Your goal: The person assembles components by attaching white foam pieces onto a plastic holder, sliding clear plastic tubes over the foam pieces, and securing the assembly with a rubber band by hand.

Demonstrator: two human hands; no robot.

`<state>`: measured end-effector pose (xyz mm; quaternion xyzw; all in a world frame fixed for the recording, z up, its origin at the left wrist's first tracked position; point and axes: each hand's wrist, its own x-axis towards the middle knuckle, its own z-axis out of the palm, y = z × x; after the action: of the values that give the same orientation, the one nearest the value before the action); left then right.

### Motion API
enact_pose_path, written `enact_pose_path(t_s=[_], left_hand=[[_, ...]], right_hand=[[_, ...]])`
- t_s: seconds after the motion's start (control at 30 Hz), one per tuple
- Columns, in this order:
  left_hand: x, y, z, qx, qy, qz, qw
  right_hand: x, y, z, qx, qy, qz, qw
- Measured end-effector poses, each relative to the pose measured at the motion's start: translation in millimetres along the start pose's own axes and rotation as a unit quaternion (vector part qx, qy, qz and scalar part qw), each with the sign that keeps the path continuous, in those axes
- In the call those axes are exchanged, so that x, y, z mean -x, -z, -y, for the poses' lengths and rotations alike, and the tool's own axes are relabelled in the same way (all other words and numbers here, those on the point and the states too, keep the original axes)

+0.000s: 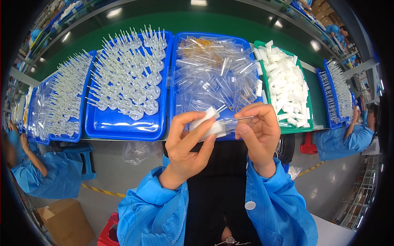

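Observation:
My left hand [188, 143] is closed round a white rounded part [209, 128] with thin prongs, and a white foam block [211, 112] sits against it. From that bundle a clear plastic sleeve [234, 120] reaches across to my right hand [260, 137], whose thumb and fingertips pinch its end. Both hands are over the near edge of the middle blue tray [177, 82], which holds clear plastic pieces and orange rubber bands [197, 46]. How the part sits inside the sleeve is partly hidden by my left fingers.
On the left, a blue tray [123, 127] holds rows of white pronged parts [131, 74]; more such trays stand farther left. A green tray [309, 110] of white foam blocks [283, 82] stands right. Co-workers in blue [53, 174] sit on both sides. A red stool [108, 231] stands lower left.

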<state>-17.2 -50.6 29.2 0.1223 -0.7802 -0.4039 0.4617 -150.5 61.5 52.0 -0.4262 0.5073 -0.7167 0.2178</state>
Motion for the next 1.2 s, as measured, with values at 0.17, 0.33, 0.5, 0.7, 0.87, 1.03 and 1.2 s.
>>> enact_pose_path(t_s=[0.17, 0.33, 0.5, 0.7, 0.87, 1.03, 1.2], left_hand=[[0.8, 1.5, -1.7, -0.009, -0.017, 0.003, 1.0], [3.7, 0.9, -8.3, 0.001, 0.009, 0.004, 1.0], [6.2, -2.9, -5.5, -0.015, -0.033, -0.01, 0.999], [8.3, -5.7, -5.6, -0.024, -0.047, -0.009, 0.999], [7.2, -6.2, -6.1, -0.017, -0.055, 0.0, 0.998], [13.5, -10.3, -3.7, 0.031, -0.031, -0.01, 0.999], [20.3, -10.0, -5.1, 0.087, 0.015, 0.018, 0.996]], right_hand=[[0.6, -1.4, 0.7, 0.01, 0.007, -0.005, 1.0], [2.4, -2.2, 4.1, 0.012, 0.007, -0.01, 1.0], [5.1, -2.6, 9.2, 0.023, 0.007, -0.013, 1.0], [6.9, -0.9, 12.4, 0.062, 0.002, -0.015, 0.998], [6.1, 1.7, 15.4, 0.187, 0.049, 0.024, 0.981], [9.1, -0.5, 16.0, 0.232, 0.081, 0.016, 0.969], [6.7, -5.2, 15.3, 0.178, 0.055, -0.041, 0.982]])
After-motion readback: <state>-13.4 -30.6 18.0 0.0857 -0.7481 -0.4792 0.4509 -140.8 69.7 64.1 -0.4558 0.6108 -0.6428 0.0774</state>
